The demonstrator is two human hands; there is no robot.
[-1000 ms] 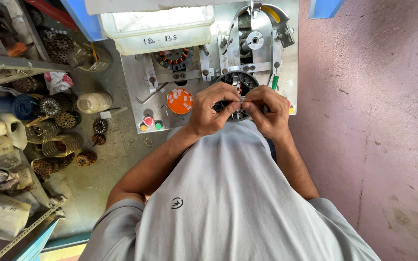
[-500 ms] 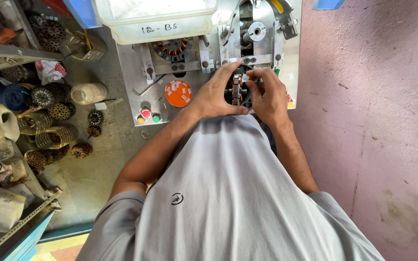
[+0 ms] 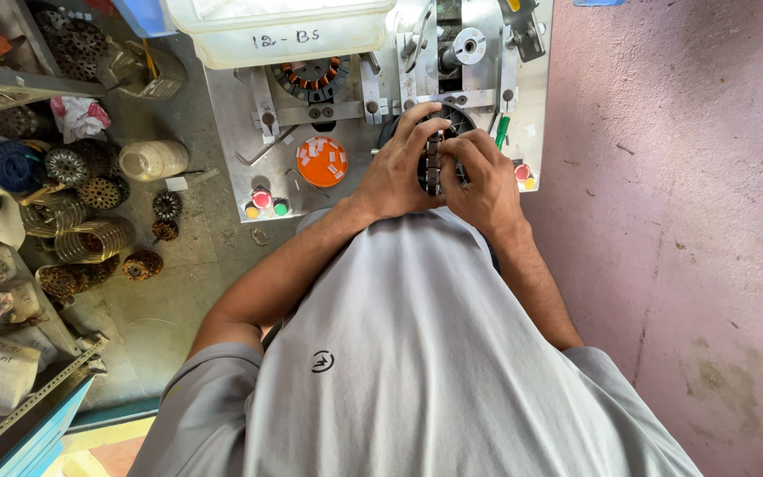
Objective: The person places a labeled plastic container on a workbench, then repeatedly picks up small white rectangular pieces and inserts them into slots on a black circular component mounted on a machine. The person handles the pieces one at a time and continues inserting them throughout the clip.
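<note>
Both my hands meet over a dark round stator core [image 3: 435, 159] with slotted metal teeth, held at the front of a grey metal winding machine [image 3: 249, 132]. My left hand [image 3: 396, 168] wraps the core's left side, fingers curled over its top rim. My right hand [image 3: 484, 177] grips the right side, thumb and fingers pinching its edge. Most of the core is hidden behind my fingers. A second core with copper windings [image 3: 313, 78] sits on the machine further back and left.
An orange round tub of small pieces [image 3: 321, 162] and coloured push buttons [image 3: 261, 200] sit on the machine's front. A white plastic bin [image 3: 284, 31] stands behind. Wound cores and wire coils [image 3: 90, 238] litter the floor at left, beside metal shelving [image 3: 11, 84]. A pink wall [image 3: 682, 194] is on the right.
The view has shifted slightly, so the machine sits higher in frame. My hands stay together on the core, fingers adjusted a little around its rim.
</note>
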